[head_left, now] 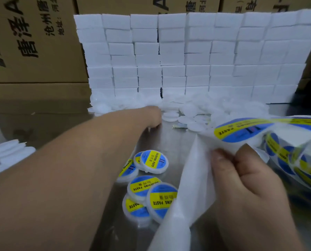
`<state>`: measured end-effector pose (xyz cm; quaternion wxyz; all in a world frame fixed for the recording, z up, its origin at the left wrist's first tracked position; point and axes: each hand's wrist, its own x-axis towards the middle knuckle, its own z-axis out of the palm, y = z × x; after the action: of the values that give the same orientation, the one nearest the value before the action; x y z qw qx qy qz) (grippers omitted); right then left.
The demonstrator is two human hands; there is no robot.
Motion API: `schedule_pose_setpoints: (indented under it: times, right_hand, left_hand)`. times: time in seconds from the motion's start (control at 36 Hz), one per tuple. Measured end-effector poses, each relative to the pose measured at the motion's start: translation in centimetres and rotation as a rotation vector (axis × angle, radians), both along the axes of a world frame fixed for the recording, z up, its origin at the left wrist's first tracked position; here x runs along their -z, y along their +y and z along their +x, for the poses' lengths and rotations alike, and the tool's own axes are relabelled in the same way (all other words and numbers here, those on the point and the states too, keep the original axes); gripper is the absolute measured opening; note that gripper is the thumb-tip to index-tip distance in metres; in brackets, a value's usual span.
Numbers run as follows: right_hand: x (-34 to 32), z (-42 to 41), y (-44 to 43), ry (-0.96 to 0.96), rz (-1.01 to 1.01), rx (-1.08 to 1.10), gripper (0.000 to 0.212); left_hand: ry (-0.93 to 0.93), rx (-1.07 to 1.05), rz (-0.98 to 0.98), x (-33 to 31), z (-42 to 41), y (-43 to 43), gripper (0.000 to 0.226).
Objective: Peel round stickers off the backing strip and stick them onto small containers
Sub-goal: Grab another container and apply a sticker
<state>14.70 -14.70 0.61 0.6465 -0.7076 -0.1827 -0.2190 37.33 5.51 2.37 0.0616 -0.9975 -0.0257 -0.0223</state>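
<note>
My left hand (152,115) reaches far forward to the edge of a heap of plain white round containers (193,125). It is blurred and its fingers point down out of sight, so its grip is unclear. My right hand (241,171) pinches the white backing strip (192,178) between thumb and fingers at the near right. A blue-and-yellow round sticker (241,130) sits on the strip just above that hand. More stickers (287,156) trail off to the right. Several labelled containers (153,161) lie on the steel table (171,140) under my left forearm.
A wall of stacked white blocks (187,58) stands behind the container heap. Printed cardboard boxes (33,42) rise at the left and back. More white pieces (8,151) lie at the left edge.
</note>
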Motion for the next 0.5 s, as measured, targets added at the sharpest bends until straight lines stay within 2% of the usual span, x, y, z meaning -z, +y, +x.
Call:
schedule_pose_setpoints:
  times: [0.08, 0.17, 0.22, 0.28, 0.42, 0.47, 0.5]
  right_hand:
    - [0.0, 0.1, 0.2, 0.033, 0.002, -0.033, 0.024]
    - [0.1, 0.0, 0.2, 0.043, 0.044, -0.054, 0.007]
    - [0.0, -0.3, 0.2, -0.02, 0.028, -0.036, 0.025]
    - [-0.4, -0.7, 0.4, -0.044, 0.067, -0.044, 0.033]
    - [-0.8, -1.3, 0.5, 0.004, 0.15, -0.166, 0.025]
    - [-0.7, -1.2, 0.4, -0.017, 0.13, -0.158, 0.026]
    - [-0.6, -1.1, 0.4, -0.029, 0.122, -0.137, 0.027]
  left_hand:
    - [-0.085, 0.005, 0.069, -0.7, -0.9, 0.2, 0.023]
    - [-0.073, -0.007, 0.071, -0.9, -2.1, 0.3, 0.016]
    - [-0.047, -0.009, 0.039, -0.8, -2.8, 0.3, 0.016]
    - [-0.015, -0.006, 0.008, -0.7, -3.5, 0.4, 0.019]
    - [-0.012, -0.037, 0.016, -0.7, -5.5, 0.4, 0.028]
    - [-0.057, -0.074, -0.073, -1.0, -6.4, 0.0, 0.028]
    - [-0.104, -0.092, -0.184, -1.3, -6.9, -0.3, 0.028]
